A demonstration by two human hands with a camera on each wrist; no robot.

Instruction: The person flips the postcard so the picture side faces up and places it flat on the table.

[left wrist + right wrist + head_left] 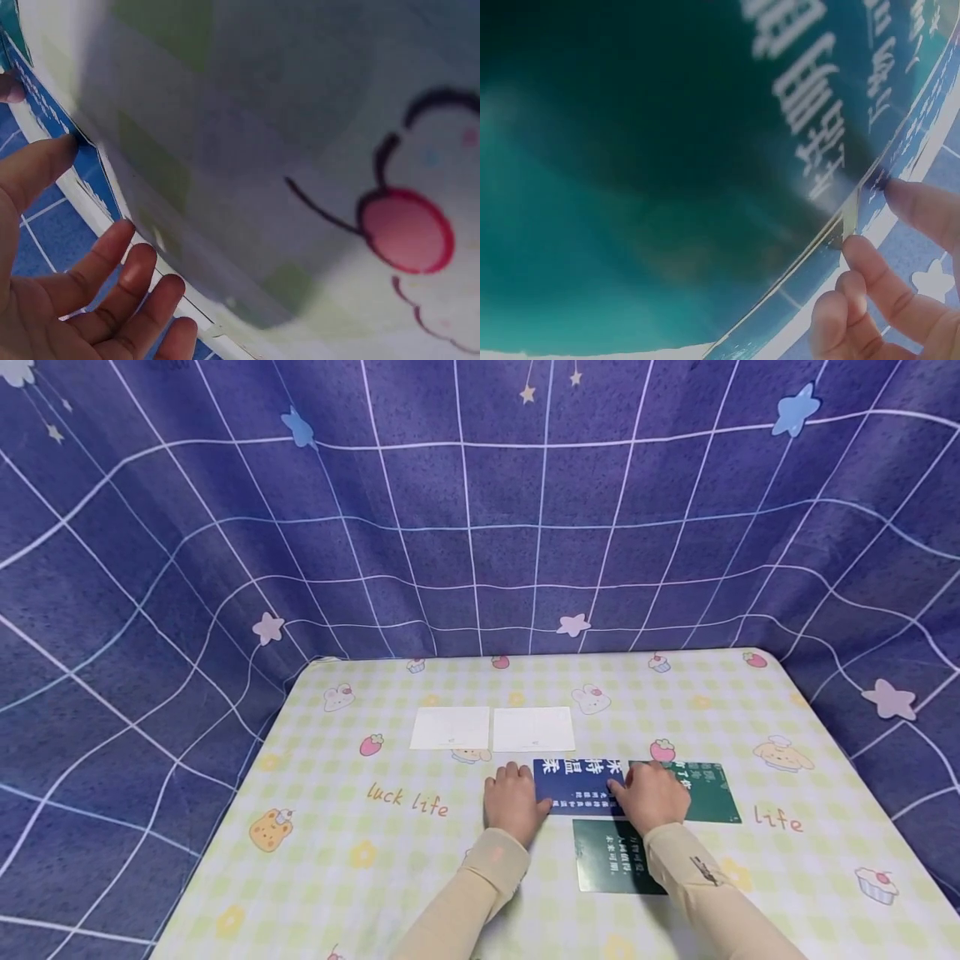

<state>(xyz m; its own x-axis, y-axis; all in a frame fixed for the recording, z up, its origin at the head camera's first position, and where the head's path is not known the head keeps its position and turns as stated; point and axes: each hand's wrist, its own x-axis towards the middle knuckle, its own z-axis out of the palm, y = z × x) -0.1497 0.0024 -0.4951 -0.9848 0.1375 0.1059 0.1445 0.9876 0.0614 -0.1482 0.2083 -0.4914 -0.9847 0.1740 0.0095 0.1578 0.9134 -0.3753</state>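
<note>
A dark blue card [579, 787] with white characters lies flat on the tablecloth between both hands. My left hand [513, 802] is at its left end, thumb tip on the near left corner and the other fingers extended along the short edge. From the right, my right hand [654, 797] rests its thumb tip on the blue card [877, 196], its index fingertip close to the right edge. Under that hand, partly hidden, a green card [712, 795] lies alongside. Nearer me, another green card [609, 857] lies below the blue one, partly covered by the right forearm.
Two white cards [450, 728] lie side by side farther back, left of centre. The checked tablecloth [315, 877] has printed strawberries, cupcakes and lettering. A dark blue grid-patterned curtain [420, 552] hangs behind the table's far edge and along both sides.
</note>
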